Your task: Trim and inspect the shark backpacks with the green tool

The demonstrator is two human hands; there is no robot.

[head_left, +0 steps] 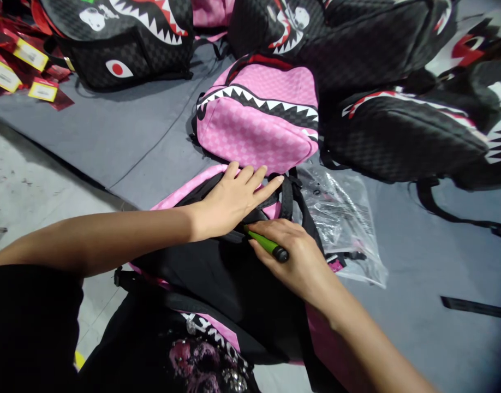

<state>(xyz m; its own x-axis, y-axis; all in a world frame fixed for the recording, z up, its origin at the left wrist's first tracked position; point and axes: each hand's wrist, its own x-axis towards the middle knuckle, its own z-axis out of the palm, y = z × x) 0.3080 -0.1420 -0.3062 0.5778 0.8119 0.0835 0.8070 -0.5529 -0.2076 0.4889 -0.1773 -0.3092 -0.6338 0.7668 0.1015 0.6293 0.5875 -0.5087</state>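
Note:
A pink backpack with a black back panel (218,278) lies face down in front of me on the grey mat. My left hand (234,197) lies flat on its upper part, fingers stretched out and together. My right hand (293,259) is closed around a green tool with a black end (269,245), whose tip touches the black panel just under my left hand. Another pink backpack with a shark-teeth print (258,117) sits right behind.
Black shark-print backpacks stand at the back left (123,43) and right (401,136). A crumpled clear plastic bag (344,218) lies right of my hands. Red and yellow tags (17,65) are piled far left. A black strap (475,308) lies on the grey mat (123,142).

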